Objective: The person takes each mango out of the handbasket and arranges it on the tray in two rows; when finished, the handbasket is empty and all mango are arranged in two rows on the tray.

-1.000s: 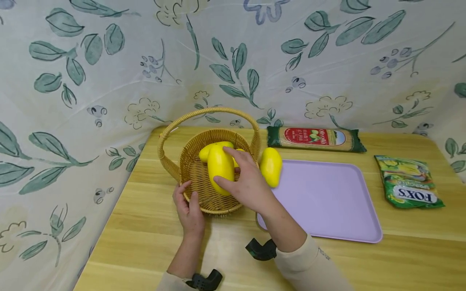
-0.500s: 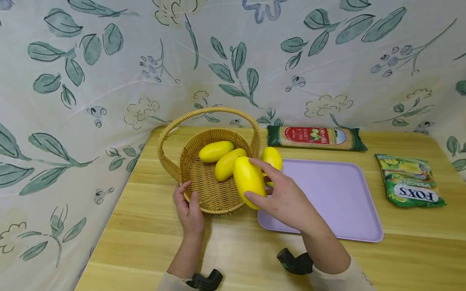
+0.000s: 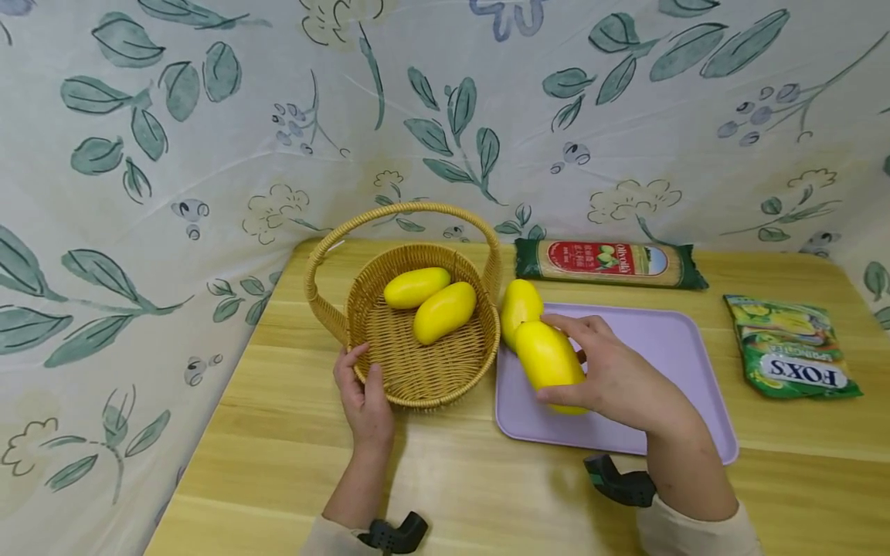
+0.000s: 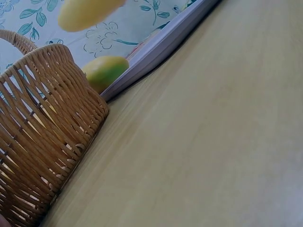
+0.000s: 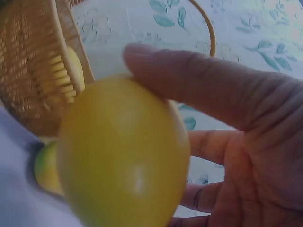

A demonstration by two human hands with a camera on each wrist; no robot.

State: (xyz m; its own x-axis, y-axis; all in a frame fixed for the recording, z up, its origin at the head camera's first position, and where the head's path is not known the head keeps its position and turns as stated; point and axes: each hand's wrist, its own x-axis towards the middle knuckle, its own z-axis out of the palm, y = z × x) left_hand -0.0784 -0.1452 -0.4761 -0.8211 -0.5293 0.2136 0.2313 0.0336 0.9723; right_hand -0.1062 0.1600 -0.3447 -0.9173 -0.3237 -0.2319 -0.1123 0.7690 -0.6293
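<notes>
In the head view, my right hand (image 3: 615, 374) grips a yellow mango (image 3: 549, 359) between thumb and fingers, above the left part of a lilac tray (image 3: 653, 386). Close up in the right wrist view, the same mango (image 5: 123, 156) hides some of the fingers. A second mango (image 3: 520, 305) lies at the tray's left edge, partly behind the held one. My left hand (image 3: 368, 405) holds the near-left rim of a round wicker basket (image 3: 424, 386) with a tall handle. Inside the basket lie two more mangoes, one farther back (image 3: 417, 288) and one nearer (image 3: 445, 313).
Behind the tray lies a long pack of pasta (image 3: 612, 262) with green ends. A green Fox's bag (image 3: 793, 347) rests to the tray's right. Leaf-patterned cloth (image 3: 389, 100) hangs along the back of the wooden table (image 3: 278, 425).
My right hand has carried the mango out of the basket and rightward to over the tray, uncovering the two mangoes inside. My left hand has stayed on the basket rim.
</notes>
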